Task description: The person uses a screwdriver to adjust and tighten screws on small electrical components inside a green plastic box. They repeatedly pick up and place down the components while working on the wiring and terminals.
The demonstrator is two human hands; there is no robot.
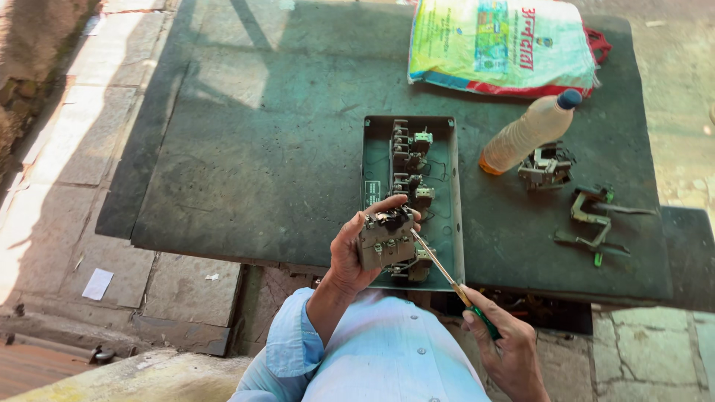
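- Gripping a screwdriver point(447, 275) by its green handle, the right hand point(506, 350) is closed, low right of centre; the tip touches the switch block point(386, 238).
- The left hand point(350, 257) is clamped around this block at centre; it looks rigid, rather light, with small fragile terminals, so holding its plain sides seems safest.
- Behind lies the open metal box point(447, 186); farther, a bottle point(529, 132) and a sack point(503, 45).

One bottle point(530, 132), one sack point(500, 46), one screwdriver point(447, 276), two hands point(350, 253).
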